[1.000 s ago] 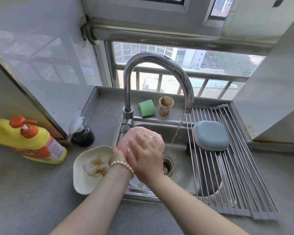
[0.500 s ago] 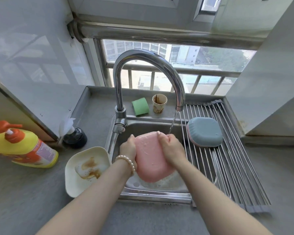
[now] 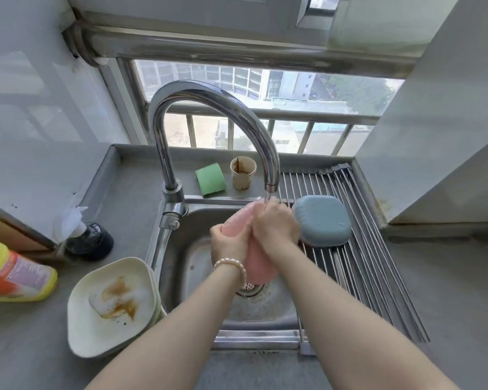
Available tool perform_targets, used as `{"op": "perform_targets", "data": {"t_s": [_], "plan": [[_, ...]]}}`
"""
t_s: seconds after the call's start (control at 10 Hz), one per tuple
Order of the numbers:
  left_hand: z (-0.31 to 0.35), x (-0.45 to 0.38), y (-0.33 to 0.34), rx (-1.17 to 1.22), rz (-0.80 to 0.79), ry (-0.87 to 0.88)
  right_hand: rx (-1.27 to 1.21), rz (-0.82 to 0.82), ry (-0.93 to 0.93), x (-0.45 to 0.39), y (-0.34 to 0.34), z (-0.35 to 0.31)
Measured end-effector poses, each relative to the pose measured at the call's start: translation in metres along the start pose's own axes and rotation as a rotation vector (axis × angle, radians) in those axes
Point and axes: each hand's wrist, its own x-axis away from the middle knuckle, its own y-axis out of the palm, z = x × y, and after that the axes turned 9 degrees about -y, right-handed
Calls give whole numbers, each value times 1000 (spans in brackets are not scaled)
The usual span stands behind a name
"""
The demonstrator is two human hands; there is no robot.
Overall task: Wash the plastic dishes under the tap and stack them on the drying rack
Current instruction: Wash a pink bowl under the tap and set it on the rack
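Observation:
A pink plastic dish [image 3: 258, 266] is held on edge over the sink [image 3: 192, 266], under the water running from the curved tap [image 3: 209, 108]. My left hand [image 3: 228, 243] grips its left rim; my right hand [image 3: 275, 229] wraps over its upper right side, right under the stream. A blue dish [image 3: 323, 220] lies upside down on the steel drying rack [image 3: 378, 263]. A cream dish [image 3: 110, 308] with brown stains and foam sits on the counter left of the sink.
A green sponge [image 3: 210, 179] and a stained paper cup [image 3: 243, 173] stand on the ledge behind the sink. A yellow detergent bottle [image 3: 14, 274] lies at far left, next to a black-based dispenser [image 3: 89, 240]. Walls close in on both sides.
The pink dish has been turned from flat-facing to edge-on and lifted up under the stream. My right hand has slid up over its top.

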Motion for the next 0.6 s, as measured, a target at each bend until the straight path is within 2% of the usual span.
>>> {"op": "perform_targets", "data": {"t_s": [0.1,0.3,0.4,0.5,0.6], "plan": [[9,-18,-4,127,95,-126,124,-23,-164,16,32,6],[-2,-41,-10,260,153,-376,171,-28,-725,46,59,48],[-5,-37,-4,233,107,-336,95,-17,-396,23,44,34],[-5,-36,-3,268,73,-326,187,-81,-308,19,45,10],[-11,-48,-5,211,-70,-227,151,-98,-693,33,54,8]]}}
